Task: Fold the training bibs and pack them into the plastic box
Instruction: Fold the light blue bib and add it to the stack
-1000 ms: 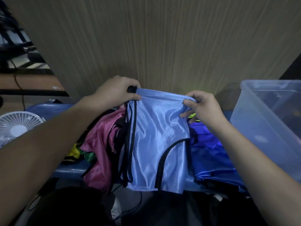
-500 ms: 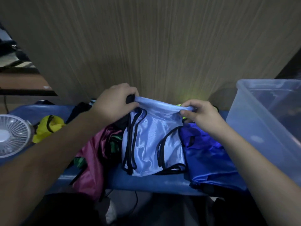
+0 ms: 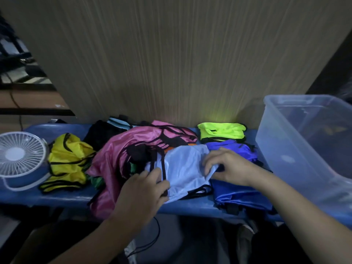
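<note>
While lying at the blue bench (image 3: 57,195) front edge, light-blue bib (image 3: 182,168) pinched by left hand (image 3: 144,193), grasped by right hand (image 3: 228,168).

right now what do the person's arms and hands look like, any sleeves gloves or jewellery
Both forearms are bare as far as the frame shows: no sleeves reach into view. The left hand and the right hand wear no gloves, and no rings, watch or wristband show on the visible sides. The lighting is dim, so small details could be missed.
</note>
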